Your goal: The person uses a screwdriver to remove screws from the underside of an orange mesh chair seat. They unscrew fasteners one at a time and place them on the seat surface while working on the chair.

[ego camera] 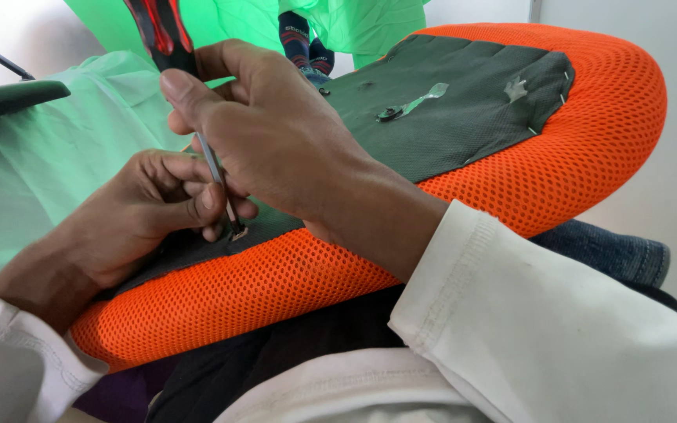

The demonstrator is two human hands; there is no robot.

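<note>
White sleeves [558, 345] are seen nearest, above dark trousers on the lap. An orange mesh seat pad [276, 286], turned underside up, is rested across the lap, apparently so that its dark grey backing cloth [464, 102] is presented upward. The left hand [131, 219] is laid on the near edge of the pad, its fingers [197, 200] curled and pinched around the metal shaft, seemingly to steady the tip. The screwdriver [217, 176] is grasped by the right hand [276, 133], fingers clenched about the red-and-black handle; its tip is set against the cloth at the near edge. Farther on, torn foil scraps [417, 102] and staples are noted toward the far right corner. Beyond, green sheeting [48, 157] and a pale wall are recorded.
</note>
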